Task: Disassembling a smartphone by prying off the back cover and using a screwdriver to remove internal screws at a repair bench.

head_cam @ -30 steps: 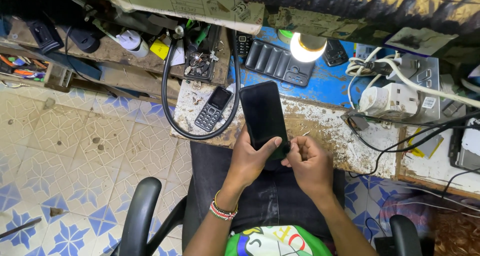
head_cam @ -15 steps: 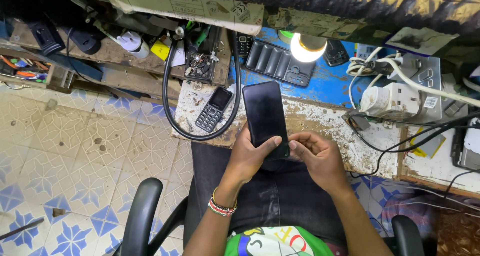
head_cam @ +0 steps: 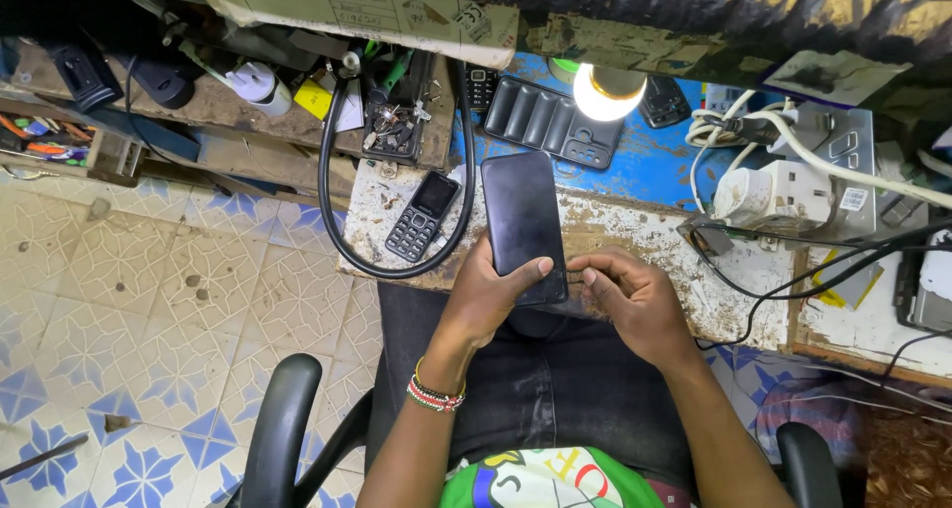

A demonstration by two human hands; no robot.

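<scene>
While one left hand [head_cam: 486, 295] clamps one smartphone [head_cam: 523, 225], one right hand [head_cam: 630, 300] pinches its edge beside one keypad phone [head_cam: 421, 216].

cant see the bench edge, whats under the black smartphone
Under the black smartphone: left hand fingers at its lower end, scuffed white bench beneath its top. The right hand touches its lower edge. Its underside is hidden.

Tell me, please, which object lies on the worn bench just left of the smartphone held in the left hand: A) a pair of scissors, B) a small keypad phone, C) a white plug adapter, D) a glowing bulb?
B: a small keypad phone lies face up inside the black cable loop, just left of the smartphone in the left hand.
</scene>
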